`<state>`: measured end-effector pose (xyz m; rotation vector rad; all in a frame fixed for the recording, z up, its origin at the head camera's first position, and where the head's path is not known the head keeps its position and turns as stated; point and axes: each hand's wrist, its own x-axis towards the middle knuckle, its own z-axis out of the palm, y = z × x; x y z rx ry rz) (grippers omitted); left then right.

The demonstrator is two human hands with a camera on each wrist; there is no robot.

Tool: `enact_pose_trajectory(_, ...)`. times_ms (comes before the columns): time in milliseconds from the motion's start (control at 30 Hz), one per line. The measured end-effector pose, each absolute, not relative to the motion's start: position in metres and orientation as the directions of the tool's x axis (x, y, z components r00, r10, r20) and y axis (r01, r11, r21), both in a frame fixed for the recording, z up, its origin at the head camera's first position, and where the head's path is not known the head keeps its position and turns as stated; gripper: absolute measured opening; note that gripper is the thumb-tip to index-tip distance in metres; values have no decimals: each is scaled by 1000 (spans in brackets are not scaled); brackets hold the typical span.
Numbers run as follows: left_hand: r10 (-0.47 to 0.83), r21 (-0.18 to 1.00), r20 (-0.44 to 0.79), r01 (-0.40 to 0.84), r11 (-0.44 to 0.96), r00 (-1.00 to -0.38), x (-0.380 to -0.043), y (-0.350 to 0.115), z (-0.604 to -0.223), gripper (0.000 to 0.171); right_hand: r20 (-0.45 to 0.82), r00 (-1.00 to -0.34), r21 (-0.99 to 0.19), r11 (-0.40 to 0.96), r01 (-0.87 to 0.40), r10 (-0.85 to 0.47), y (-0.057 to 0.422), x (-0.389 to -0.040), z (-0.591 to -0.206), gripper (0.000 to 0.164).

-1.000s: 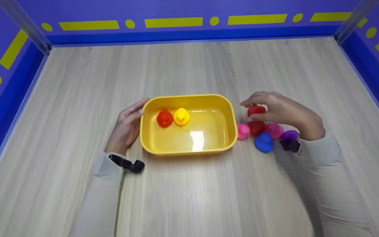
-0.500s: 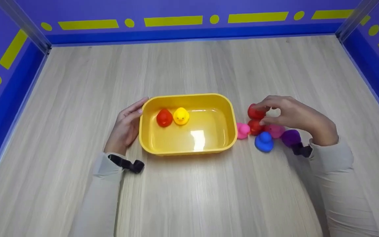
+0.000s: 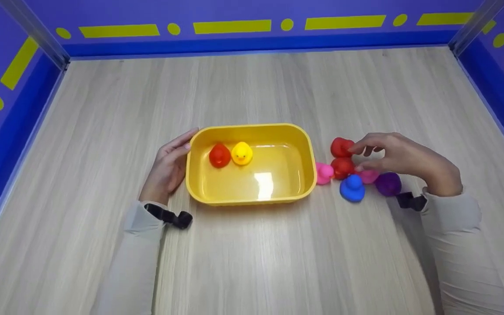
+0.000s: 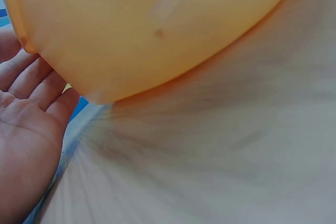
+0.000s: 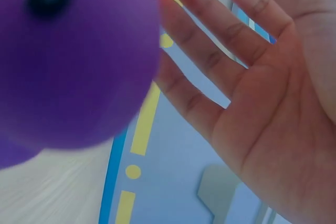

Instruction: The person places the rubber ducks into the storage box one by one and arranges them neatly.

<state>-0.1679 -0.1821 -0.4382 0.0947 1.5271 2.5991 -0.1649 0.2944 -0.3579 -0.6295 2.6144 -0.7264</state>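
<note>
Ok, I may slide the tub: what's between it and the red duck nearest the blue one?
In the head view, a pink duck separates tub and red duck.

One yellow tub (image 3: 230,186): toward its far left corner, one red duck (image 3: 219,156), one yellow duck (image 3: 242,154); outside its right edge, two red ducks (image 3: 343,169), two pink ducks (image 3: 324,173), one blue duck (image 3: 352,191), one purple duck (image 3: 388,184).

High forward-down head view; close wrist views of the same tub (image 4: 131,35) and purple duck (image 5: 89,77).
</note>
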Motion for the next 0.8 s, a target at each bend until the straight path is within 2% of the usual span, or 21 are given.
enact_pose_trajectory(800, 135, 870, -7, -72, -488, -991, -168, -182, -439, 42, -406, -812, -529, 832, -165, -419, 306, -165, -359, 48)
